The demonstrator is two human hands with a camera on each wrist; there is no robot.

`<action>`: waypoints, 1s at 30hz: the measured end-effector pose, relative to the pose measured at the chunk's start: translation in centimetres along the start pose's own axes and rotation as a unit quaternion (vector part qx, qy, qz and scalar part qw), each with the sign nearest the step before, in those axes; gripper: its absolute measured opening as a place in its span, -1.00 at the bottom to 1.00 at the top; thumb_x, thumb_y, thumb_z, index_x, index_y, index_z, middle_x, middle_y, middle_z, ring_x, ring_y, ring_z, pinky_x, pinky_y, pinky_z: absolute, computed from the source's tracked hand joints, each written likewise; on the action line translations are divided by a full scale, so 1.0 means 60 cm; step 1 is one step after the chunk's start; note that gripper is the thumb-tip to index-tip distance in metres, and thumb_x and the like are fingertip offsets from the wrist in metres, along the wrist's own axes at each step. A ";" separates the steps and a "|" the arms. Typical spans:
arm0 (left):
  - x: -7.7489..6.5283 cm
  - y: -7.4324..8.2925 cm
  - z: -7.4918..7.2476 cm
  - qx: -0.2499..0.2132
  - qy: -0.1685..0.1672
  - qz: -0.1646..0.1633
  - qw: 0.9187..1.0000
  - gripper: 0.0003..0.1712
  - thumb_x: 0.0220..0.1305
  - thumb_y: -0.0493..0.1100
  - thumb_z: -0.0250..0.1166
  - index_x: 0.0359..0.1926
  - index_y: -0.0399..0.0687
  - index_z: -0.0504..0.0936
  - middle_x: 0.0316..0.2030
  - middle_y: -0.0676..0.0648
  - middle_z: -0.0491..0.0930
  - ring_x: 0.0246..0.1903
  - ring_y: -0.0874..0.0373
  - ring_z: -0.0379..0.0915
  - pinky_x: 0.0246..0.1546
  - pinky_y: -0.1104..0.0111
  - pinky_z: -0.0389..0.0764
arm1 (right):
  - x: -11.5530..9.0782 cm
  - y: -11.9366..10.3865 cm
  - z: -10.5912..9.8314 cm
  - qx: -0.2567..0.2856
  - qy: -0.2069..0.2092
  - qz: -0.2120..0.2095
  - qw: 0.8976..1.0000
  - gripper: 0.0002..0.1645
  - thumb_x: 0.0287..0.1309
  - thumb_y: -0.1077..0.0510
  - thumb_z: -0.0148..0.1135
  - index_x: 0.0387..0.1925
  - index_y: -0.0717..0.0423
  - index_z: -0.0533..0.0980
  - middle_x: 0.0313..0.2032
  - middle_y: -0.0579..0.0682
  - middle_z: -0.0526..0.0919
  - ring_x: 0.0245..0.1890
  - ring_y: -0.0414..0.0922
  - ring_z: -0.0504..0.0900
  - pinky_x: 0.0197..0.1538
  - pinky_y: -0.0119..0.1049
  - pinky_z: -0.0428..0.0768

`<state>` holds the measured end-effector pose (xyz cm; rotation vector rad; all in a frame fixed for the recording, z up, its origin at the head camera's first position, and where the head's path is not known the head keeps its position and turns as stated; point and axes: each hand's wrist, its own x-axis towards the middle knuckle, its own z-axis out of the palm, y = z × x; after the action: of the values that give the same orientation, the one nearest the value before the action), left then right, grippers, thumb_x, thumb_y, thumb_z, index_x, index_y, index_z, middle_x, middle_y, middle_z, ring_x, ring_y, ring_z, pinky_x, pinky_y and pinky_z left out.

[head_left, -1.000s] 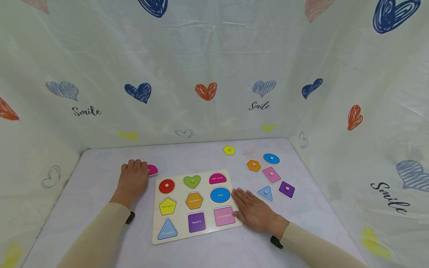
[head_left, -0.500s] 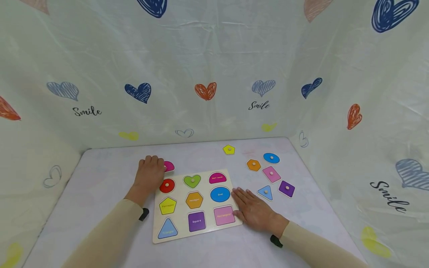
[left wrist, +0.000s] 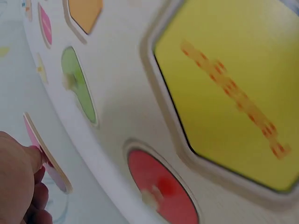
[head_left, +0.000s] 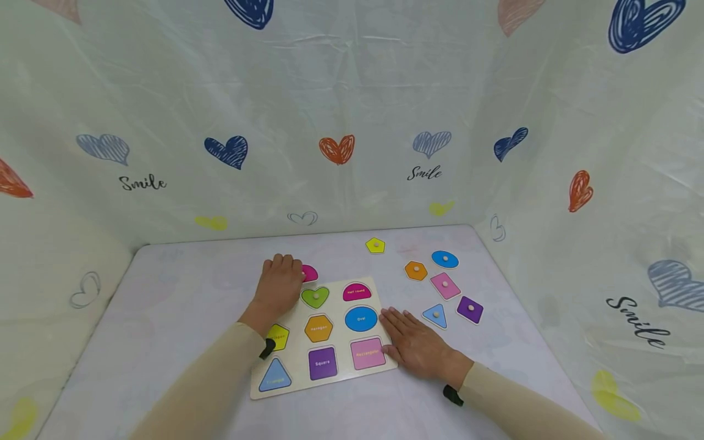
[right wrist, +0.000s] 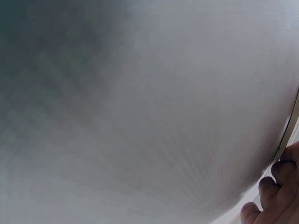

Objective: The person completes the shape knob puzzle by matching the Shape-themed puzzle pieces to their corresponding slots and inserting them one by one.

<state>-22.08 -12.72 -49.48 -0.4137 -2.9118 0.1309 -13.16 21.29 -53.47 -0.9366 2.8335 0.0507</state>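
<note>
My left hand (head_left: 277, 286) pinches a magenta half-round puzzle piece (head_left: 311, 273) by its knob, over the far edge of a cream shape puzzle board (head_left: 299, 373). In the left wrist view the half-round piece (left wrist: 49, 163) is tilted and held off to the side of the board. A green heart piece (head_left: 315, 298) sits in its slot just below that hand. The red circle piece (left wrist: 163, 184), hidden by the hand in the head view, lies in its slot too. My right hand (head_left: 418, 348) rests with fingers straight against the board's right edge, thumb by the pink rectangle slot (head_left: 363, 354).
Loose knobbed pieces lie beyond and right of the board: a yellow pentagon (head_left: 376, 245), orange hexagon (head_left: 415, 271), blue oval (head_left: 445, 259), pink rectangle (head_left: 445, 285), blue triangle (head_left: 436, 316) and purple square (head_left: 470, 310). A heart-printed curtain (head_left: 374, 189) encloses the table.
My left hand has carried the half-round piece rightward, from left of the board to above its far edge near the heart. My right hand has stayed in place.
</note>
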 end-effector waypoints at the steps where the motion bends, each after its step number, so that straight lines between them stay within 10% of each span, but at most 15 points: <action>1: 0.003 0.006 0.002 -0.001 0.001 0.004 1.000 -0.54 0.52 -0.01 0.32 0.16 -0.30 0.55 -0.06 -0.24 0.56 0.01 -0.14 0.40 0.11 0.04 0.54 | 0.000 0.000 0.000 0.000 -0.001 0.000 1.000 -0.12 0.59 -0.33 -0.11 0.66 0.09 0.13 0.65 0.03 0.18 0.67 0.03 0.11 0.65 0.01 0.16; 30: 0.054 0.156 0.041 0.001 -0.041 0.081 0.996 -0.50 0.34 -0.04 0.49 0.16 -0.19 0.57 -0.11 -0.13 0.54 -0.02 -0.03 0.40 0.07 0.15 0.56 | 0.000 0.004 0.002 0.003 -0.009 0.002 1.000 -0.11 0.59 -0.36 -0.14 0.67 0.06 0.11 0.66 0.00 0.16 0.67 0.02 0.09 0.65 0.00 0.15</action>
<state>-23.12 -3.00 -52.37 -0.6585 -2.9560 0.1778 -13.31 21.49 -53.60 -0.9239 2.8171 0.0524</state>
